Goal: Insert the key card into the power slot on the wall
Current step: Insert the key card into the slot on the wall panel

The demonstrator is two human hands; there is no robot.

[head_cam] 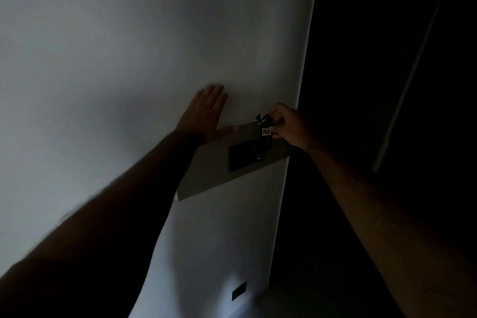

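White wall (pixel 129 33); tag (pixel 266 132) writing unreadable.

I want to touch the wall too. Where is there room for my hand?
Bare wall stretches above and beside the flat left hand, and below the grey panel. It is crowded at the black switch plate, where the right hand holds the key card.

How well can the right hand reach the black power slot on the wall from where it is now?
Probably yes. The right hand holds the key card just above the power slot, with nothing between them. The left hand lies flat on the wall, off to the side.
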